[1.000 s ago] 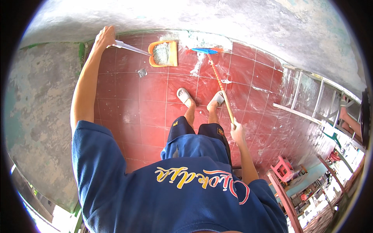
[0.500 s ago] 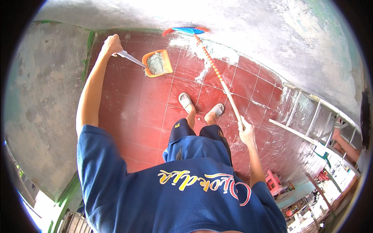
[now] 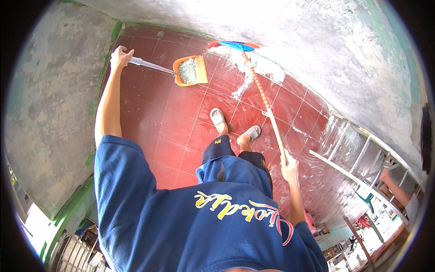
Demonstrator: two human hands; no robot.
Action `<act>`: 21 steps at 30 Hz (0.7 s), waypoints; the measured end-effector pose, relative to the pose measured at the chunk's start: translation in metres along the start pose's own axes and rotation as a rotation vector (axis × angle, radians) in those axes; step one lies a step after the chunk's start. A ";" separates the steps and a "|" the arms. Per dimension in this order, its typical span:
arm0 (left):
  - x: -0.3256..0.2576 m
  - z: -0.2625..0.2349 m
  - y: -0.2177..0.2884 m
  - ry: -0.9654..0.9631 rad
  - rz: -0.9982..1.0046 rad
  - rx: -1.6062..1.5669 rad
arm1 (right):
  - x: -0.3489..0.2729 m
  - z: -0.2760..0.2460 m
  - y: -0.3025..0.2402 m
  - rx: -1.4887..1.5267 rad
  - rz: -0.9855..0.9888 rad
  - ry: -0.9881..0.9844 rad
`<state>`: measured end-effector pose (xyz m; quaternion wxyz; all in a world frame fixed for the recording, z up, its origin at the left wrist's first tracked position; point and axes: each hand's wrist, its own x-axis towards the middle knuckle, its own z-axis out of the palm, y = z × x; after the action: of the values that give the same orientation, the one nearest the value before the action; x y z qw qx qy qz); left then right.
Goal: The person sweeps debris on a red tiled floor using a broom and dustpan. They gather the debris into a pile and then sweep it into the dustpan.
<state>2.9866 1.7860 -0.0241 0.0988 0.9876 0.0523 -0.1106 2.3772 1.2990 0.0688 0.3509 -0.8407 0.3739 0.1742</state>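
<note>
Reaching across the red tiled floor (image 3: 181, 118), the broom (image 3: 263, 97) has now its blue head (image 3: 236, 46) at the foot of the pale wall (image 3: 317, 50). One second ago this head was farther out from the wall, over the white powder (image 3: 267, 67). The powder remains on the floor just beside the head, so, in my judgement, the sweeping here is incomplete. The orange dustpan (image 3: 200, 69) is to the left of the broom head and apart from it; it already holds pale debris (image 3: 187, 71). The right hand (image 3: 290, 170) has its fingers closed around the upper part of the broom stick. The left hand (image 3: 120, 58) grips the end of the dustpan's handle. Farther to the right there is a ladder (image 3: 342, 171), and another person's leg (image 3: 395, 186) shows near it.
</note>
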 end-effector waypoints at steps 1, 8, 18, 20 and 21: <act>-0.004 0.002 0.002 0.004 -0.024 -0.032 | 0.000 0.000 -0.001 0.000 0.004 0.004; -0.037 -0.019 0.021 0.353 -0.038 -0.267 | 0.001 0.003 0.012 0.164 0.021 -0.080; -0.291 0.166 0.154 -0.353 0.033 -0.623 | 0.012 0.039 -0.045 0.855 0.276 -0.444; -0.324 0.184 0.206 -1.007 -0.383 -1.210 | 0.023 0.054 -0.055 0.944 0.279 -0.467; -0.333 0.197 0.222 -1.029 -0.290 -1.379 | 0.029 0.053 -0.069 0.962 0.294 -0.507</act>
<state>2.6499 1.5021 -0.0954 0.6709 0.5185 0.1815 -0.4982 2.4466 1.3544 0.0476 0.7456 -0.4568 0.4284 0.2279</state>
